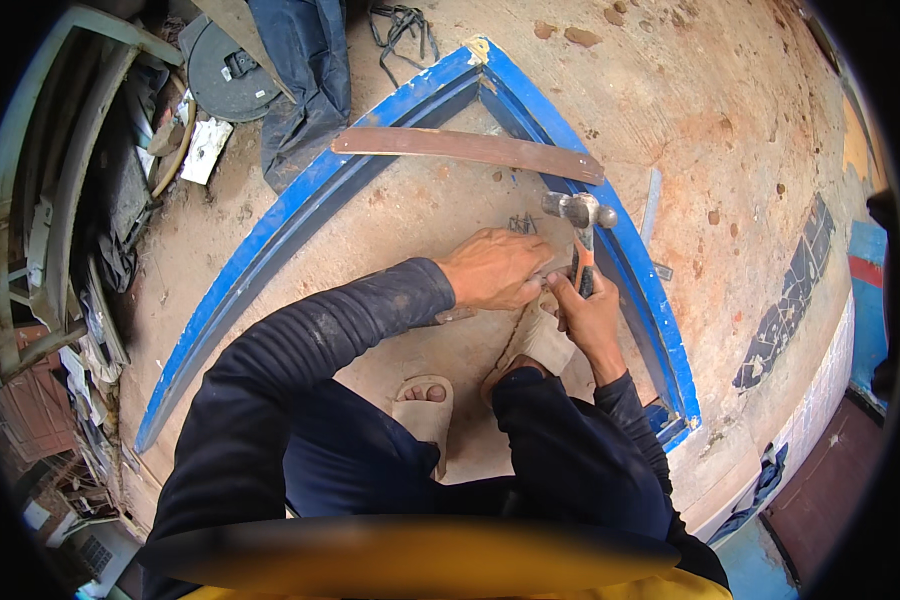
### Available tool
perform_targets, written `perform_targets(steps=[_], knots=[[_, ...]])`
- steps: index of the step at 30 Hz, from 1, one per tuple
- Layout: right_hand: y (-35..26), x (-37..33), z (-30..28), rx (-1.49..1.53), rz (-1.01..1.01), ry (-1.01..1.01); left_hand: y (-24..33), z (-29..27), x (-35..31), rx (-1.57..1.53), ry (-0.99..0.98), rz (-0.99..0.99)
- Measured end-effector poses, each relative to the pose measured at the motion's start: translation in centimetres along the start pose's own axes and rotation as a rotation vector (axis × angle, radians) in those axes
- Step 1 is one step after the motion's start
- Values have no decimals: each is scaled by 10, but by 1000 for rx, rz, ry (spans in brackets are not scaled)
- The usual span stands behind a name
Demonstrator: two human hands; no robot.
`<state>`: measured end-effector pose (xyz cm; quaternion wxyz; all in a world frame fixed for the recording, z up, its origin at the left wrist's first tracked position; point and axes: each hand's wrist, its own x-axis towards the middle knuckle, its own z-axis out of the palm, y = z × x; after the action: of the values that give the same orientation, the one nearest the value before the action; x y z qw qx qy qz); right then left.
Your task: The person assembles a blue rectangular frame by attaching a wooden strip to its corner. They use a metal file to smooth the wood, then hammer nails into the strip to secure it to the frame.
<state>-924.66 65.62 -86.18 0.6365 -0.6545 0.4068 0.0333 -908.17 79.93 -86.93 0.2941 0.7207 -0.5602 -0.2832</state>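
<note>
I am monitoring one blue frame (653, 305) on the floor (750, 150). One brown strip (470, 149) is lying across two of its sides. Two pale sandals (550, 345) are resting inside it. One hammer (583, 254) is sitting in the right hand (592, 322), wrapped around its handle. The left hand (495, 268) is holding its fingers narrowed, just beside the right fingertips; I cannot tell whether they are pinching anything. One cluster of dark pieces (522, 223) is lying beyond, too small for counting.
</note>
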Motion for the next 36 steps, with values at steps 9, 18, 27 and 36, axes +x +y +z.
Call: perform_targets(steps=[9, 18, 27, 36], knots=[[-50, 37, 19, 385, -121, -149, 18, -10, -17, -1358, 429, -457], [-89, 53, 70, 320, -102, -280, -93, -109, -59, -442, 717, -440], [-85, 45, 62, -53, -137, -281, -154, -133, -95, 49, 646, -444], [-117, 48, 75, -265, -256, -314, -161, -132, -91, 181, 680, -306]])
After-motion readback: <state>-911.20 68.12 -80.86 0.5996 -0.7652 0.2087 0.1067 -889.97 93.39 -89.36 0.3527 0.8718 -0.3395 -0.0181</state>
